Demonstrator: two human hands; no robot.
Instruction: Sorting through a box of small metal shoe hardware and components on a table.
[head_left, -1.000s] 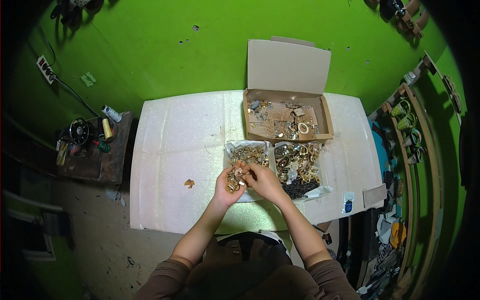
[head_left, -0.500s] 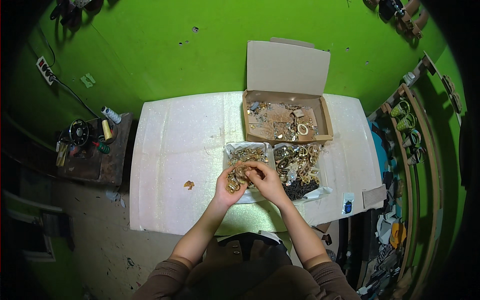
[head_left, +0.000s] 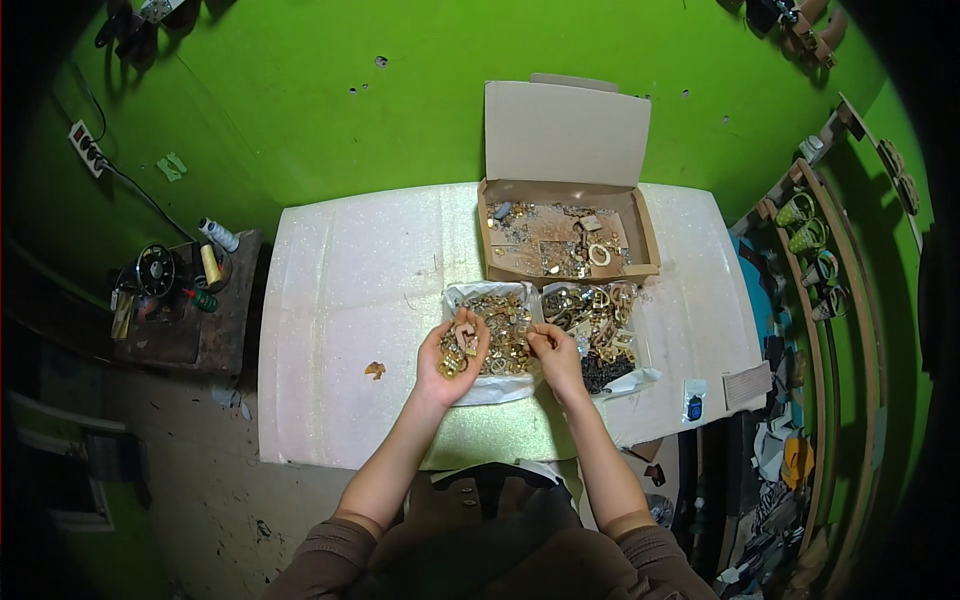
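Observation:
My left hand lies palm up over the left side of a lined tray, its fingers curled round several gold metal fittings; one pinkish-beige piece sticks up among them. The kind of fittings is too small to tell. My right hand is pinched above the border between this tray and a second lined tray. What its fingertips hold, if anything, I cannot make out. Small gold and clear pieces fill the left tray. Larger buckle-like metal pieces and dark chain-like bits lie in the right one.
Behind the trays stands an open cardboard box with scattered small fittings. A brown scrap lies on the table at left; a small packet and a grey card lie at right. A side table carries thread spools.
My hands have moved apart. The right one has left the pieces in my left palm and shifted right; the left has moved slightly left, still holding fittings. The view has shifted a little.

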